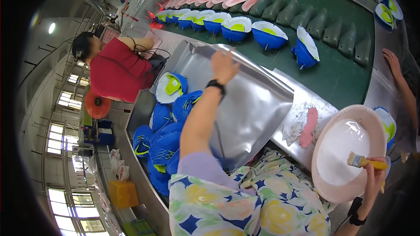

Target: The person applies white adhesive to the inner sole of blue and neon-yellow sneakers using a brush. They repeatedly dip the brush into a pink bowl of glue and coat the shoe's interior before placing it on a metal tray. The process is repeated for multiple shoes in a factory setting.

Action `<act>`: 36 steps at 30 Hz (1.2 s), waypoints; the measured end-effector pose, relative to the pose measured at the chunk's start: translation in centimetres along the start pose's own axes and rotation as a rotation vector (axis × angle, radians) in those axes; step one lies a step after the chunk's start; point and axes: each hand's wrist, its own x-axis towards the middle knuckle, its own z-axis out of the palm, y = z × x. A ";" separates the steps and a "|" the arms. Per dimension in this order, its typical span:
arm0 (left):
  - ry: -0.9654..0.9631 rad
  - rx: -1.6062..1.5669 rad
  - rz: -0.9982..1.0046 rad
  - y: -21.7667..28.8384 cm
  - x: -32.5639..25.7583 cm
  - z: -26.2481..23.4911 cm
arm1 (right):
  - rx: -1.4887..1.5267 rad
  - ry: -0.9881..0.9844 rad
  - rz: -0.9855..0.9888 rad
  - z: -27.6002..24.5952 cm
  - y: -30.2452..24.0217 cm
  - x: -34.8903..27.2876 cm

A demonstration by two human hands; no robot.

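Observation:
My right hand (375, 179) grips a paintbrush (359, 160) by its yellow handle. Its pale bristles are over white liquid (339, 142) in a pale pink basin (321, 177). My left hand (223, 67) is stretched out over the upper edge of a bent metal sheet (258, 100), slightly blurred, fingers apart and holding nothing. Beyond it, blue shoe uppers (236, 30) with white undersides stand in a row on a green conveyor belt (332, 83). One blue upper (306, 48) sits tilted at the row's near end.
More blue shoe uppers (166, 148) lie heaped in a metal bin left of my arm. Pink sole-shaped pieces (251, 1) and dark shoe-shaped pieces (315, 24) line the belt. A pink strip (309, 126) lies beside the basin. A person in red (118, 70) sits left; another person's arm (400, 81) is right.

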 end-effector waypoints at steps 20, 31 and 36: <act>-0.321 -0.055 0.139 -13.9 -15.4 -1.4 | -0.232 -0.286 -0.029 9.3 1.3 5.0; -0.745 -1.584 0.163 17.9 -9.1 -13.2 | -0.394 -0.214 -0.124 -0.2 -3.9 1.1; -0.977 -1.696 0.268 28.2 -9.3 -14.0 | -0.170 -0.013 -0.535 -3.1 -6.1 2.1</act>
